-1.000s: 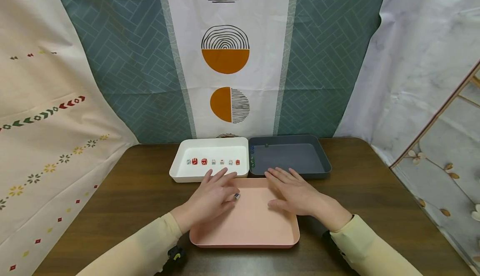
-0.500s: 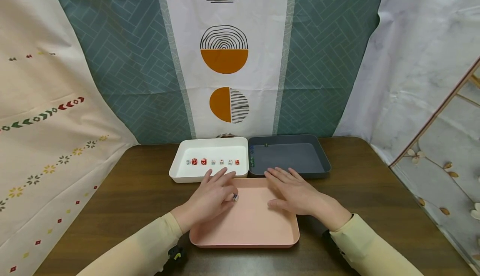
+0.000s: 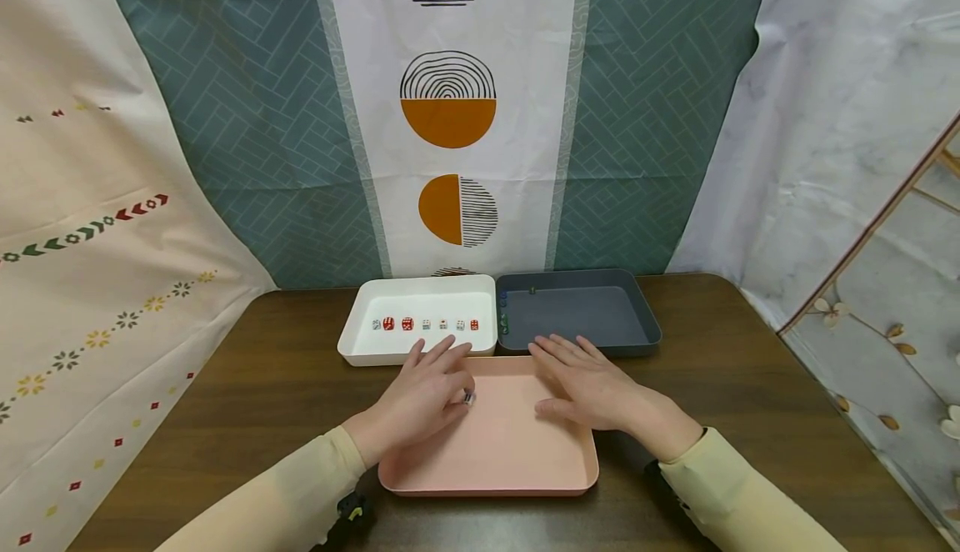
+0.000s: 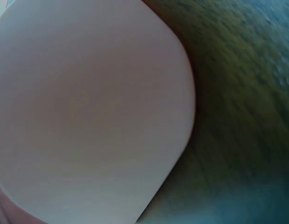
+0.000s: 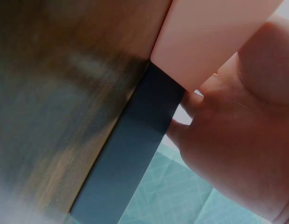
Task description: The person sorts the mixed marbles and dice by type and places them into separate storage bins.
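Observation:
Over the left part of the pink tray (image 3: 517,444), my left hand (image 3: 423,398) pinches a small white die (image 3: 469,398) with dark marks between thumb and index finger. Its other fingers reach forward toward the white tray (image 3: 358,347). Several red and white dice, among them a red die (image 3: 407,324), lie in a row there. My right hand (image 3: 592,385) is spread with straight fingers above the pink tray's far right corner and holds nothing. In the right wrist view the palm (image 5: 233,140) shows beside the pink tray. The left wrist view shows mostly a blurred pale tray surface (image 4: 88,107).
A dark grey tray (image 3: 637,337) stands against the white tray's right side. Several small blue and green dice (image 3: 504,323) line its left wall, and one die (image 3: 533,291) lies near its back. All trays rest on a brown wooden table (image 3: 735,385), with patterned cloths hanging behind.
The die in my left hand has shifted slightly toward me and to the left, and its visible face has turned. My right hand has stayed in place.

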### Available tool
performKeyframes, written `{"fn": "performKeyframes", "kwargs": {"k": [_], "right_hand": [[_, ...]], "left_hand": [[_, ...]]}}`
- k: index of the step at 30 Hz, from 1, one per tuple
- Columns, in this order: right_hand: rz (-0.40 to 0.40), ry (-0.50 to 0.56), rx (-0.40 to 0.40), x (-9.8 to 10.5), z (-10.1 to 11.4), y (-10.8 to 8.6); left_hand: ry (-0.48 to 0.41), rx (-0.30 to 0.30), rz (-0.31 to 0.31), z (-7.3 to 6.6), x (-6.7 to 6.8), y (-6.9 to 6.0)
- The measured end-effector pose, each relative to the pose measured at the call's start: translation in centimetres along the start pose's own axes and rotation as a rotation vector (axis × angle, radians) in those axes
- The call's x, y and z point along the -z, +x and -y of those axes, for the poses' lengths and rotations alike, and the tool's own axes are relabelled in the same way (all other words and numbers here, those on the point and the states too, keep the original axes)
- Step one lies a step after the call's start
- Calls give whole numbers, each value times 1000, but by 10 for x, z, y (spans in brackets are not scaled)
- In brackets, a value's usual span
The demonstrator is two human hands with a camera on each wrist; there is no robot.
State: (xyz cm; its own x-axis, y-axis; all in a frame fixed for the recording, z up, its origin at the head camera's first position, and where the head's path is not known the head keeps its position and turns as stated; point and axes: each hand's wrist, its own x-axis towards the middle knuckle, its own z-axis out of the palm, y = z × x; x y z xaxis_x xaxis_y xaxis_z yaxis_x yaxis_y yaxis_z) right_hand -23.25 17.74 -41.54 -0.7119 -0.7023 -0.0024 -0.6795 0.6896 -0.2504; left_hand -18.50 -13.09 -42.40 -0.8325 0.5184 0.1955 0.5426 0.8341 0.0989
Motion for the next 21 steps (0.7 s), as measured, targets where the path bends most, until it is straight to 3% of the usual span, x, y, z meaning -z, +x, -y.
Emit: {"fn": "performKeyframes", "kwargs": {"k": [21], "right_hand": [[-2,6,8,0,-2,-1]], "left_hand": [[6,4,-15,-2,-1,-1]]}}
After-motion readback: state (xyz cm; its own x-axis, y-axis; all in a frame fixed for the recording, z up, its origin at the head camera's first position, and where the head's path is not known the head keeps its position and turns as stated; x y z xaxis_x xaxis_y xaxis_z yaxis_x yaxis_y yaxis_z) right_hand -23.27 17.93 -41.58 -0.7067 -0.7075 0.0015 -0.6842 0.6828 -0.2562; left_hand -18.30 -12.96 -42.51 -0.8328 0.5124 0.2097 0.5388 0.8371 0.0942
